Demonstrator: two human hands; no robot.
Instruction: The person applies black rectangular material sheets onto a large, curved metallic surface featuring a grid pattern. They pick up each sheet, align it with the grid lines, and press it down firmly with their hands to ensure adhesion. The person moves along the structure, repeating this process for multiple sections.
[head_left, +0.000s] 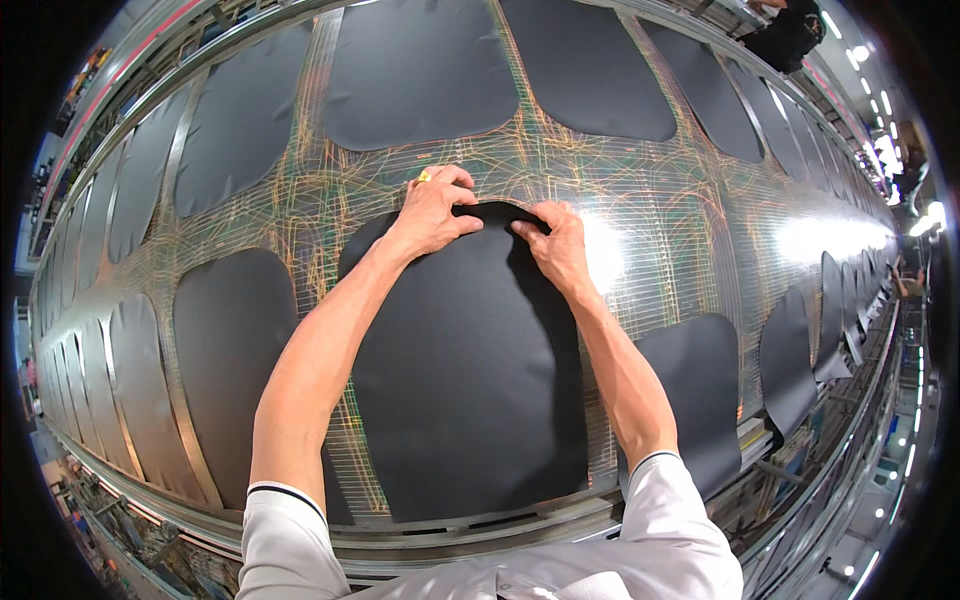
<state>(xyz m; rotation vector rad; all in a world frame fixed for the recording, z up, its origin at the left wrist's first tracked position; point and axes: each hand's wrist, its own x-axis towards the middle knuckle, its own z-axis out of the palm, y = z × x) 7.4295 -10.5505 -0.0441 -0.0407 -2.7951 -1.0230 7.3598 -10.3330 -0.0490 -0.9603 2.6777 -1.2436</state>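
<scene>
A black, flexible sheet panel with a rounded far edge lies in front of me. My left hand pinches its far edge left of the middle, with the thumb on top. Something yellow is wrapped round one of that hand's fingers. At the same edge, further right, my right hand grips the panel between thumb and fingers. Between the hands the edge is lifted slightly, and a dark shadow falls along the right side. The fingertips under the edge are hidden.
The long work table is covered in crossing coloured lines. Similar black panels lie in rows, such as a far panel and a left panel. At right, a panel hangs over the near edge. Someone in black stands across the table.
</scene>
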